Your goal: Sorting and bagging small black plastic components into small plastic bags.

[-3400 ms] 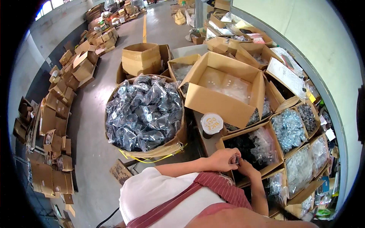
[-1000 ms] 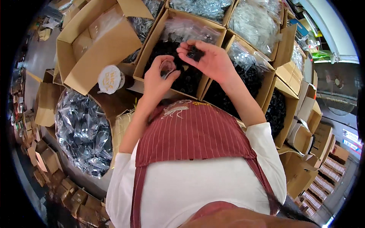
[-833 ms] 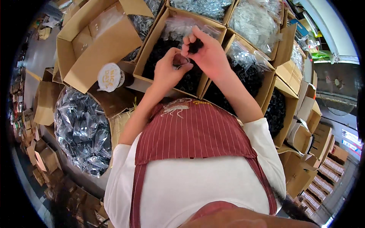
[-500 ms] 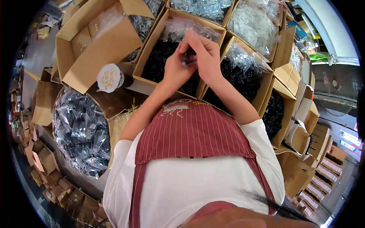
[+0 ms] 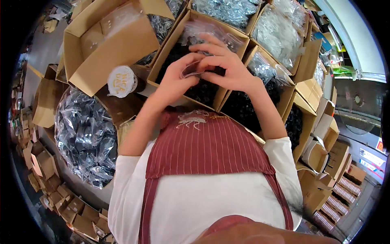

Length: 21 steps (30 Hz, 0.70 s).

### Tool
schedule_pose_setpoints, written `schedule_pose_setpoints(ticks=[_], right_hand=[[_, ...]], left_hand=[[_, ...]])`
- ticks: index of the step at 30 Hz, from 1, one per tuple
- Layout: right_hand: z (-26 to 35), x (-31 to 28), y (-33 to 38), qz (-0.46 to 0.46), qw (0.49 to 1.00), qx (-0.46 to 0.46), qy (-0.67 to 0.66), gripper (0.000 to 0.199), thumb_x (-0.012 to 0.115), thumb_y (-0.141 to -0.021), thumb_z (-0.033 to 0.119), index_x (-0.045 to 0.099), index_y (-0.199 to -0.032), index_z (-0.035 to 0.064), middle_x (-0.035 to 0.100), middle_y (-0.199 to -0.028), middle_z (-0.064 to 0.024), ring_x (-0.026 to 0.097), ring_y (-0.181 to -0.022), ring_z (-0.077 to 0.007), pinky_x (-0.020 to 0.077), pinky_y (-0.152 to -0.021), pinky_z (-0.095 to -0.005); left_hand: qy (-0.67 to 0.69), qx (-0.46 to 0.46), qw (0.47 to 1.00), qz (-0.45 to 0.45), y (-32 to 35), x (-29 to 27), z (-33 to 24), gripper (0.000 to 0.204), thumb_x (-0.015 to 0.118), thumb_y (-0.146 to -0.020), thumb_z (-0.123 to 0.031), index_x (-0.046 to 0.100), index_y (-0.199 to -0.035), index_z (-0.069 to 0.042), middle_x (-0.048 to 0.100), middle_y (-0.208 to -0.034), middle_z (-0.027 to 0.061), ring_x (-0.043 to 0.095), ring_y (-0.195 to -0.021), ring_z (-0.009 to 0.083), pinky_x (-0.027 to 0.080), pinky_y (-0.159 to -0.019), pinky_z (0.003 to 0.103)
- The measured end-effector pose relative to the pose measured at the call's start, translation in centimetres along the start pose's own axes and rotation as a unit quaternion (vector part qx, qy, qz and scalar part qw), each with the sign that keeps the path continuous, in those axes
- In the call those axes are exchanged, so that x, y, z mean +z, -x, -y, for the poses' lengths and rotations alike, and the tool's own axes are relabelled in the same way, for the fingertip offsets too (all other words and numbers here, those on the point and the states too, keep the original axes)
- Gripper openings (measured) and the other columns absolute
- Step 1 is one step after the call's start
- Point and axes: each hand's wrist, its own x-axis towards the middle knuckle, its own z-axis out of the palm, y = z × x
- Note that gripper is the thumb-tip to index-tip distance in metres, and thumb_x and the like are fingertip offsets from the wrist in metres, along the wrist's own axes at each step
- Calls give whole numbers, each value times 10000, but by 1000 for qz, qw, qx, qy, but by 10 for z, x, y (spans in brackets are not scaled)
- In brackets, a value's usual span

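Both hands meet over the open cardboard box of black parts (image 5: pixel 203 91). The left hand (image 5: pixel 176 79) and right hand (image 5: pixel 225 67) pinch a small clear zip bag (image 5: pixel 193 70) between their fingertips, fingers curled close around it (what is inside is too small to tell). A round white-lidded cup (image 5: pixel 122 81) sits just left, beside a big bin of bagged pieces (image 5: pixel 83 138).

1. One view only, worn on the head, looking steeply down over the chest and red striped apron (image 5: pixel 207 150).
2. Facing forward over open cardboard boxes (image 5: pixel 195 53) of bagged parts, close below.
3. Wide fisheye: edges bent, black rim at the corners.
4. Left hand (image 5: pixel 174 81) and right hand (image 5: pixel 223 67) near, above centre.
5. No second view to share with.
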Motion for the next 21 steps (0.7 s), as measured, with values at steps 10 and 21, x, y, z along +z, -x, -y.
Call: schedule_pose_setpoints(ticks=[10, 21], right_hand=[[-137, 38, -43, -51, 894, 407, -178, 266, 694, -891, 171, 639, -1097, 11, 674, -897, -65, 685, -909, -197, 557, -792, -334], [-125, 88, -32, -62, 970, 56, 229, 446, 557, -781, -48, 555, -1225, 0, 553, -1276, -204, 547, -1175, -392, 486, -959, -454]], left_hand=[[-406, 80, 898, -152, -76, -187, -111, 399, 635, -912, -166, 592, -1287, -37, 665, -1216, 95, 618, -1134, 186, 472, -984, 324], [-692, -270, 665, -84, -143, -280, -60, 923, 740, -666, -743, 635, -1060, 85, 668, -984, 256, 648, -992, 367, 522, -878, 433]])
